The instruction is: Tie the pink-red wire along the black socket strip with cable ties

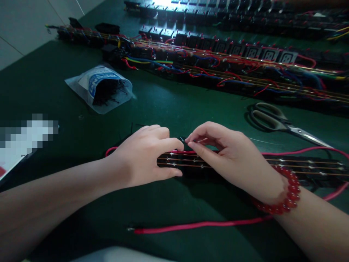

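Note:
A dark socket strip (296,166) with bare metal rails lies across the green table in front of me. My left hand (144,156) grips it from above, thumb on the near side and fingers over the far side. A red wire (300,150) runs along the strip's far edge and passes under both hands. My right hand (225,154), with a red bead bracelet at the wrist, pinches thumb and forefinger together above the strip, close to the left forefinger. What sits in that pinch is too small to make out. The thicker end of a red wire (201,225) lies nearer to me.
An open plastic bag (120,98) of black cable ties lies behind the left hand. Scissors (280,122) rest at the right, beyond the strip. Several wired socket strips (207,60) line the back. A white blurred-out item (19,153) is at the left edge.

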`<state>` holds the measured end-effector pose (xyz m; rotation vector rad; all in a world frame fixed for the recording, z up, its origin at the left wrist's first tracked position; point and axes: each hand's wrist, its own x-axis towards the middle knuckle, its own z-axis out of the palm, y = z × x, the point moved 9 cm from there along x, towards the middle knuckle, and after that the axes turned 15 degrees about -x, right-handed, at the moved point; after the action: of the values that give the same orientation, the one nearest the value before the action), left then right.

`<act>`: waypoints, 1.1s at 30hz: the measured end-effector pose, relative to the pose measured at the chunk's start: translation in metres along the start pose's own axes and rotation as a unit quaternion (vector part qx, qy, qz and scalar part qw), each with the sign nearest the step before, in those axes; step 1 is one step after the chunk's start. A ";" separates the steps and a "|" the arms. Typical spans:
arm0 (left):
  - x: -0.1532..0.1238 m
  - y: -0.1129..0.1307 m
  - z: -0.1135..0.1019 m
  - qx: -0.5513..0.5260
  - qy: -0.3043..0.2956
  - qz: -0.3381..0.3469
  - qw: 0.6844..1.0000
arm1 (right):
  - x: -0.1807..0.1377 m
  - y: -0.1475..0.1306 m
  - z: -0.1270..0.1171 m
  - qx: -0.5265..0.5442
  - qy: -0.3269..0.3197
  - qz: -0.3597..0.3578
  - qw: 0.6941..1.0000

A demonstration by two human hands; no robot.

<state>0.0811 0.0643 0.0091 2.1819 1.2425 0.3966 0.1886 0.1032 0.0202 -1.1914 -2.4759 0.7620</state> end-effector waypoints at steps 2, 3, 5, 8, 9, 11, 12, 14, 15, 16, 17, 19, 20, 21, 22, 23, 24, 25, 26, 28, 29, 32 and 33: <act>-0.001 0.000 0.000 -0.011 0.001 0.001 1.000 | 0.000 0.001 -0.001 -0.012 0.004 -0.001 1.000; -0.001 0.000 0.000 -0.018 0.001 0.001 1.000 | 0.001 0.001 -0.001 -0.018 0.005 -0.002 1.000; -0.002 0.001 -0.001 -0.034 0.005 0.006 0.999 | 0.001 0.001 -0.001 -0.028 0.008 -0.002 1.000; -0.003 0.005 -0.003 -0.031 0.019 0.033 0.999 | 0.001 0.001 -0.001 -0.022 0.008 0.000 1.000; -0.004 0.007 -0.003 -0.023 0.023 0.044 0.999 | 0.000 0.001 -0.001 -0.015 0.009 0.001 1.000; -0.004 0.010 -0.003 -0.007 0.025 0.059 0.998 | 0.000 0.001 -0.001 -0.006 0.010 0.001 1.000; -0.005 0.010 -0.002 -0.004 0.024 0.063 0.998 | -0.001 0.001 0.000 -0.005 0.011 0.001 1.000; -0.005 0.010 -0.002 -0.007 0.022 0.066 0.998 | -0.001 0.002 0.000 -0.010 0.012 0.001 1.000; -0.005 0.009 -0.002 -0.009 0.022 0.066 0.998 | -0.001 0.002 0.000 -0.013 0.012 0.001 1.000; -0.005 0.009 -0.002 -0.010 0.022 0.066 0.998 | -0.002 0.002 0.000 -0.014 0.010 0.000 1.000; -0.005 0.009 -0.002 -0.012 0.023 0.065 0.998 | -0.002 0.002 0.000 -0.013 0.011 -0.002 1.000; -0.005 0.008 -0.003 -0.015 0.027 0.064 0.997 | -0.001 0.002 -0.001 -0.010 0.016 -0.003 1.000; -0.004 0.008 -0.003 -0.016 0.028 0.064 0.997 | -0.001 0.002 -0.001 -0.006 0.019 -0.002 1.000; -0.004 0.008 -0.003 -0.017 0.030 0.063 0.997 | -0.001 0.002 -0.001 -0.002 0.022 0.000 1.000; -0.004 0.008 -0.003 -0.019 0.031 0.063 0.997 | -0.001 0.003 -0.002 0.003 0.023 0.002 1.000; -0.004 0.008 -0.003 -0.019 0.031 0.061 0.997 | -0.001 0.003 -0.002 0.011 0.025 0.005 1.000; -0.004 0.007 -0.003 -0.020 0.032 0.060 0.997 | -0.002 0.003 -0.003 0.022 0.027 0.007 0.999; -0.004 0.007 -0.003 -0.020 0.032 0.059 0.998 | -0.002 0.003 -0.004 0.035 0.030 0.010 0.999; -0.003 0.007 -0.003 -0.022 0.032 0.059 0.998 | -0.003 0.003 -0.005 0.048 0.035 0.015 0.998; -0.003 0.007 -0.003 -0.025 0.033 0.059 0.997 | -0.004 0.005 -0.007 0.086 0.045 0.029 0.995; -0.003 0.006 -0.003 -0.026 0.033 0.059 0.997 | -0.004 0.007 -0.006 0.110 0.047 0.037 0.992; -0.003 0.006 -0.004 -0.026 0.036 0.060 0.997 | -0.004 0.011 -0.005 0.188 0.052 0.055 0.979; -0.004 0.006 -0.004 -0.026 0.037 0.060 0.997 | -0.003 0.013 -0.005 0.209 0.057 0.057 0.975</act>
<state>0.0814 0.0600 0.0161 2.2211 1.1286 0.5574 0.2010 0.1090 0.0168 -1.1812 -2.0305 1.1427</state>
